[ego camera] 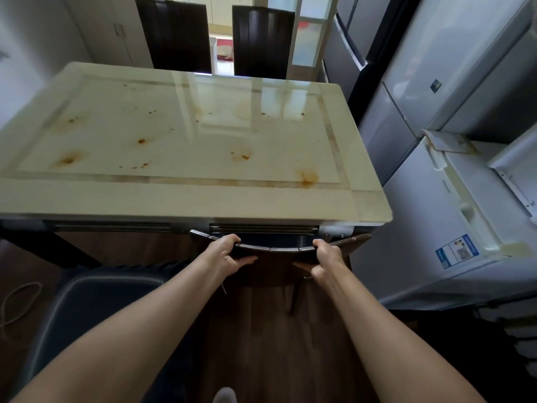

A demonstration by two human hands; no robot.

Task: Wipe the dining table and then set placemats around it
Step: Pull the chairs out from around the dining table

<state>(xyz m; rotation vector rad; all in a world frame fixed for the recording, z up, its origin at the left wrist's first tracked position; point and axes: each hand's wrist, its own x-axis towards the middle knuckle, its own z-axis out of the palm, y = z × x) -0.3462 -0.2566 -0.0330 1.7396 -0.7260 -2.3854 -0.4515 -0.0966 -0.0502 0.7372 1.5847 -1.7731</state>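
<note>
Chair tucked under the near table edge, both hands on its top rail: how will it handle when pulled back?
Likely rigid: the chair has a top rail of dark wood with metal trim. Probably not light, since the left hand and right hand both grip it. Should slide on the smooth wood floor, though a high pull may tip it.

Cream dining table [186,196], orange-brown stains [308,177] scattered over the top. At near edge, toward right corner: chair [276,249], curved top rail gripped by left hand [225,253] and right hand [327,258]. At far edge: two dark chairs [174,33]. Beside right edge: refrigerators [436,82].
</note>
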